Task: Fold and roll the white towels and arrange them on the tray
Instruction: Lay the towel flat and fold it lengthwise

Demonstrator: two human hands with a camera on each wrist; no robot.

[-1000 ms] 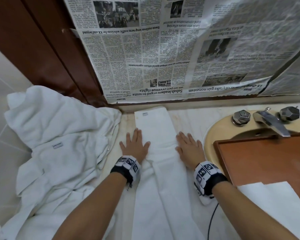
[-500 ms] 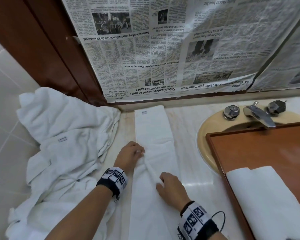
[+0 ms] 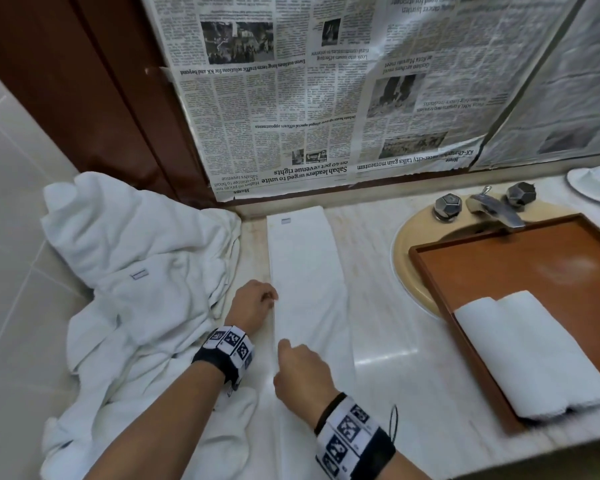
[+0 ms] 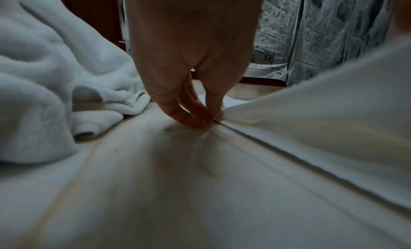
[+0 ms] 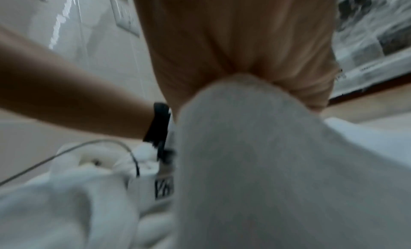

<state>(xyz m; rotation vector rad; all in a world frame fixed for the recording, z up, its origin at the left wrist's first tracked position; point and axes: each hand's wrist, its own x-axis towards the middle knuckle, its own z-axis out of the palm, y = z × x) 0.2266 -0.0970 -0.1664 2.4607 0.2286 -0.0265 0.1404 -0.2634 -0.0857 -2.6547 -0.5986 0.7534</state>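
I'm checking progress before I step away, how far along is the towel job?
Done: two rolled towels lie on the tray. In hand: a long towel folded into a strip on the counter, left hand and right hand pinching its left edge. Left: rolling it, then the heap of towels.

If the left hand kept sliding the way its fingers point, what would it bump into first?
Probably the folded towel: the left hand already pinches its edge, fingers aimed across the strip. Beyond that lies bare counter, then the sink.
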